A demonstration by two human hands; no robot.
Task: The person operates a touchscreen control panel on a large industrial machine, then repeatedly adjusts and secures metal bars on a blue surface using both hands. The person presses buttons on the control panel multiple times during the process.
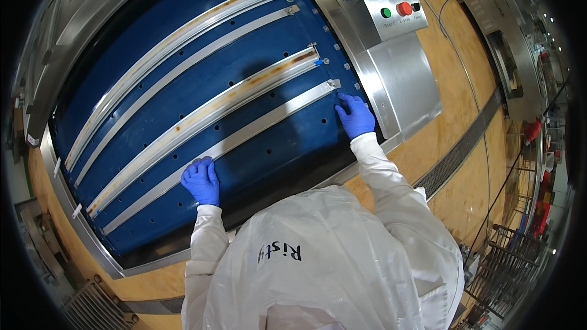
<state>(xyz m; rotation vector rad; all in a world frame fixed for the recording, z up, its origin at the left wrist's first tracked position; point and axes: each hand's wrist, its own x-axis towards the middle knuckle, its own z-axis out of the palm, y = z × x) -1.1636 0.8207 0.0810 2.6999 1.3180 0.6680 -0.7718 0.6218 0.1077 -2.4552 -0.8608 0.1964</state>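
Strip (244,135): long, flat, silvery metal

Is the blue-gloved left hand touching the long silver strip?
Touching. The head view shows the left hand with its fingertips resting on the nearest metal strip lying across the blue belt.

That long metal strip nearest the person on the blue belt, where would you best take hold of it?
Probably with a hand near each end, as now: left hand partway along the nearest metal strip, right hand by its bracket end. It is long, thin and flat on the blue belt, so come from above, fingers over its edges.
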